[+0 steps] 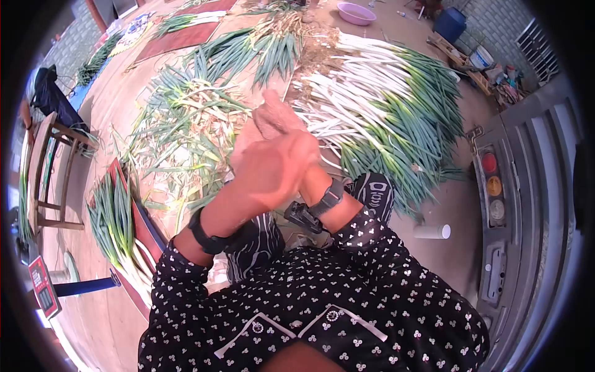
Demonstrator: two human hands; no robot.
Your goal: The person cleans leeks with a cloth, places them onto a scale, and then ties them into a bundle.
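My left hand (273, 164) crosses in front of my right hand (312, 175), its fingers closed near the right wrist. Beyond them is a pinkish, glove-like cloth (276, 116), which my left hand seems to grip. My right hand is mostly hidden behind the left hand and the cloth, so its fingers do not show. Past the hands, to the right, lies a broad pile of green onions (396, 118) with white stalks. Loose leaves and peelings (186, 133) are strewn to the left.
A small bunch of green onions (118, 223) lies at the left, near a scale display (44, 287) and a wooden stool (59, 180). A white cylinder (432, 232) is on the floor at right, beside a vehicle's tailgate (527, 186). A pink basin (356, 13) stands far back.
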